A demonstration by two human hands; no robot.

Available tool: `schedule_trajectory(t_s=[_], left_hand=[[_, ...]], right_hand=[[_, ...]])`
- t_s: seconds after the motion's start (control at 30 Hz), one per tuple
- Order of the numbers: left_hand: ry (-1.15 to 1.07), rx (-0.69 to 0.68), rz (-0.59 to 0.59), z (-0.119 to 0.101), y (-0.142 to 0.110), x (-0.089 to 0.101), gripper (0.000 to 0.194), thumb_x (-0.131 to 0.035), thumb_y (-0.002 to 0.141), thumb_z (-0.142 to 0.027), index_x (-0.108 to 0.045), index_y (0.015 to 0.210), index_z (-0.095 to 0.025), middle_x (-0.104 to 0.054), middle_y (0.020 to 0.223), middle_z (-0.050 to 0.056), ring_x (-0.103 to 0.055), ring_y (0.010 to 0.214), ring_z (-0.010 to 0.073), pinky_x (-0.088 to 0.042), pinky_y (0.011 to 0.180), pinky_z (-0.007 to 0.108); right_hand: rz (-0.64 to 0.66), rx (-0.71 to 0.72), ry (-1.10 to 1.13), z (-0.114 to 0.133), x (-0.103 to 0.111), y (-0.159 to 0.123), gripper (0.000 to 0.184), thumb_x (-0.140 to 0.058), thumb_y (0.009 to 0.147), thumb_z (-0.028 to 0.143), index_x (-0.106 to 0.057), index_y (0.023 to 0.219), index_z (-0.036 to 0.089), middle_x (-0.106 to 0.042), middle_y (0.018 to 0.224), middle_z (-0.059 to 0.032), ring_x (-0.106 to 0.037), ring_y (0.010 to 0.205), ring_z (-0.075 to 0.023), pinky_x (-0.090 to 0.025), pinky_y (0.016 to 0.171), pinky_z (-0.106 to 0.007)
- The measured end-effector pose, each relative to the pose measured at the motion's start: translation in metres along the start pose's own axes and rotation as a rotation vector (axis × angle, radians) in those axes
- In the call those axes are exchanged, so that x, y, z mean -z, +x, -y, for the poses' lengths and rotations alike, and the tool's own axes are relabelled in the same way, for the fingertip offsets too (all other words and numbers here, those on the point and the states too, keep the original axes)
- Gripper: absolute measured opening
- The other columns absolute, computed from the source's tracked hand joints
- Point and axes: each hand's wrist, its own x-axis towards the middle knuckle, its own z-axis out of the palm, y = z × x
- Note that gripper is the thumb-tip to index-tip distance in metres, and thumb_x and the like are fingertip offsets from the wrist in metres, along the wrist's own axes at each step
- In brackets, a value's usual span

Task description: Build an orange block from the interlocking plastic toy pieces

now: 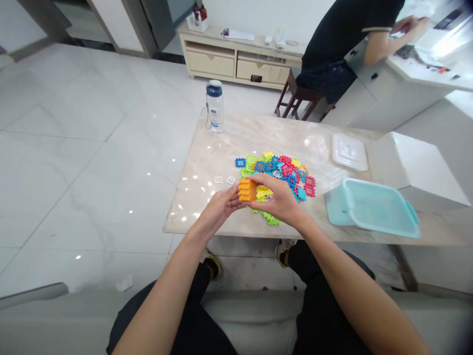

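On the table (295, 132): we find a loose heap of plastic interlocking tiles (286, 170) in blue, red, green and yellow, with two small clear tiles (224, 180) just left of it.

Hands: our left hand (220, 208) and right hand (280, 198) are together, clamped on an orange stack of tiles (247, 190) over the near side of the heap.

Step in hand: judged from the grip, we are joining orange tiles into a stack.

Next move: with both hands occupied, one must come free to reach another tile.

Nearby: a water bottle (215, 106), a teal plastic tub (371, 209) and a white lid (349, 152) stand on the table; a co-worker (332, 49) sits well beyond it.

Hidden: our fingers cover part of the stack, so we cannot count its tiles. Our right hand hides part of the heap.
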Motion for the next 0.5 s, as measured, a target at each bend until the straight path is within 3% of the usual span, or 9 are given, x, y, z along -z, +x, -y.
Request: schedule_trajectory(t_s=[0.1,0.23,0.4,0.5], left_hand=[[-0.016,-0.003,0.091,0.0047,0.0044,-0.0057,0.059,-0.086,0.090,-0.064,-0.082,0.117,-0.011,-0.085,0.109,0.016,-0.082,0.099,0.0264,-0.061,0.101,0.039],[-0.002,-0.048,0.100,0.0051,0.0080,-0.0079,0.056,-0.094,0.083,-0.058,-0.083,0.110,-0.009,-0.085,0.109,0.016,-0.082,0.106,0.0306,-0.063,0.100,0.041],[-0.003,-0.052,0.041,0.0069,0.0103,-0.0050,0.054,-0.098,0.079,-0.053,-0.083,0.108,-0.010,-0.085,0.102,0.014,-0.082,0.100,0.0289,-0.065,0.096,0.040],[0.015,-0.033,0.067,0.0071,0.0101,-0.0022,0.053,-0.098,0.079,-0.051,-0.083,0.109,-0.009,-0.084,0.100,0.013,-0.082,0.096,0.0268,-0.065,0.091,0.036]], right_hand=[[0.006,0.020,0.035,-0.0028,0.0052,-0.0026,0.057,-0.089,0.091,0.035,-0.071,0.144,0.027,-0.079,0.135,-0.0106,-0.076,0.124,-0.0293,-0.061,0.110,-0.046],[0.011,0.019,0.050,-0.0046,0.0086,-0.0026,0.056,-0.088,0.092,0.031,-0.070,0.145,0.027,-0.078,0.136,-0.0104,-0.075,0.126,-0.0289,-0.060,0.111,-0.047],[0.040,0.012,0.059,-0.0063,0.0041,-0.0036,0.056,-0.088,0.093,0.032,-0.069,0.145,0.027,-0.078,0.137,-0.0108,-0.074,0.126,-0.0290,-0.060,0.112,-0.046],[0.059,-0.013,0.039,-0.0061,0.0013,-0.0059,0.057,-0.087,0.093,0.033,-0.068,0.147,0.027,-0.078,0.137,-0.0103,-0.075,0.126,-0.0292,-0.061,0.111,-0.046]])
